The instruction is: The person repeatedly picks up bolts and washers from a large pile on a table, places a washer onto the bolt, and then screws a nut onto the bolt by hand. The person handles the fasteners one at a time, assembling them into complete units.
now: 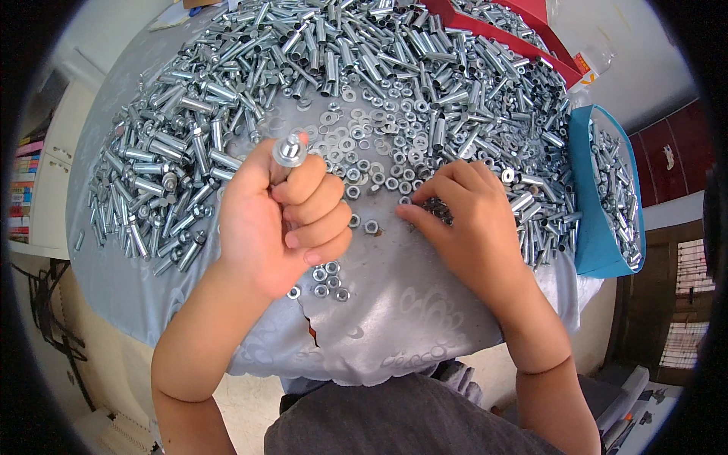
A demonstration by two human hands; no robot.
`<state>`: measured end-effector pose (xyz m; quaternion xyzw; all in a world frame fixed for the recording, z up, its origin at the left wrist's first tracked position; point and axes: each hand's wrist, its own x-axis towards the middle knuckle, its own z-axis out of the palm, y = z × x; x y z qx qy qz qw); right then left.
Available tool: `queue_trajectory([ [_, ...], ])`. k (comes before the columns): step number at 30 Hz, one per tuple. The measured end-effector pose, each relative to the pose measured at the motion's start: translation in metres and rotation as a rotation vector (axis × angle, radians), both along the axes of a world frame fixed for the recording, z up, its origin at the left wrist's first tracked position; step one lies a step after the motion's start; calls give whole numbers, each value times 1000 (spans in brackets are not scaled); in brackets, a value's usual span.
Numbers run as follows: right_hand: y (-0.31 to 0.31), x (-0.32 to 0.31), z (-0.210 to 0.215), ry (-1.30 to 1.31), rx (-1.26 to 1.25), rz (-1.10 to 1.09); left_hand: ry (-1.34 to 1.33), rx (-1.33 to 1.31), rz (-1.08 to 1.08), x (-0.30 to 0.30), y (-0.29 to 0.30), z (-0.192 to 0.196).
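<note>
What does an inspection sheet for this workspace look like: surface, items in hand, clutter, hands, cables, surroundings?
Surface: table under a silvery patterned cloth.
Items in hand: a bolt upright in the left hand; small dark washers under the right hand.
Clutter: heap of metal sleeves, loose nuts and washers, blue bin of parts, red trays.
Hands: left fingers closed round the bolt; right fingers picking at the washers.
Cables: dark cables at the lower left.
Surroundings: shelf with books at left.

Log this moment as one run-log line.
left hand: grips bolt upright | right hand: fingertips on small dark washers | table: heaped bolts, nuts
</note>
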<state>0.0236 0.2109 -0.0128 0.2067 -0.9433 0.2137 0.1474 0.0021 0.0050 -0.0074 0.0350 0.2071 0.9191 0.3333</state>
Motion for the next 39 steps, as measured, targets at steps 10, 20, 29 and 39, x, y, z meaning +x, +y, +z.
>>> queue_trajectory([
  [10, -2, -1, 0, 95, 12, 27, 21, -313, -28, 6, 7, 1],
  [20, 0, 7, 23, 170, -455, 232, 86, -674, -34, 13, 16, 8],
  [29, -7, 11, 18, -102, -627, 234, 217, -751, -30, 16, 14, 6],
  [39, -7, 18, 19, -288, -605, 243, 571, -1014, 136, 24, 16, 5],
])
